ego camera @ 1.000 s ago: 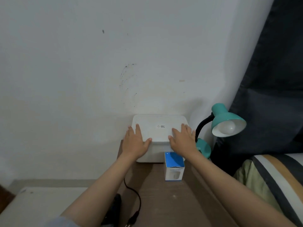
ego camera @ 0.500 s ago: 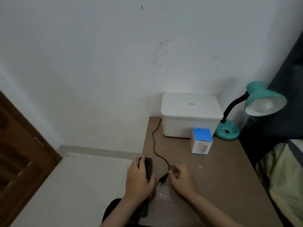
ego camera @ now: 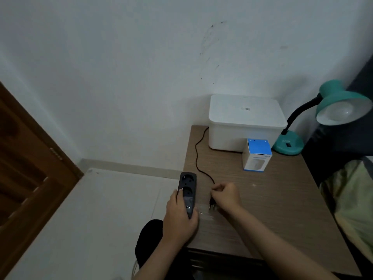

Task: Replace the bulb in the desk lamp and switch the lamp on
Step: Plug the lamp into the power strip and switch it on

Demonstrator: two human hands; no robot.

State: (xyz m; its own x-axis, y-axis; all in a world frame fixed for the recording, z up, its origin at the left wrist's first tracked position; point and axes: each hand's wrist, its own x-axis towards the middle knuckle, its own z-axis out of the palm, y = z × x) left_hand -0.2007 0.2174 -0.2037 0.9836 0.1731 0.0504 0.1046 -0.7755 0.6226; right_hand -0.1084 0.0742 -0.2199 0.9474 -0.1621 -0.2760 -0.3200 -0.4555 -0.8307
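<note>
- The fingers (ego camera: 219, 187) of the right hand (ego camera: 227, 196) are closed in a pinch around a black plug (ego camera: 212, 204), whose two metal pins point down toward the near edge of the wooden surface (ego camera: 282, 209).
- The left hand (ego camera: 179, 215) wraps around the near end of a dark power strip (ego camera: 187, 190), which lies along the left edge of the surface; two round sockets show beyond the thumb.
- A thin black cord (ego camera: 198, 156) runs from the plug back past a white lidded bin (ego camera: 245, 122) at the wall.
- The teal desk lamp (ego camera: 323, 116) stands at the far right, well apart from both hands, with a bulb (ego camera: 340, 111) seated in its shade and unlit.
- A small blue-and-white box (ego camera: 256, 155), probably the new bulb's, stands in front of the bin.
- The plug appears to be out of the strip, a sensible state for changing a bulb.
- To do it well, lay the plug down away from the sockets before reaching for the lamp.
</note>
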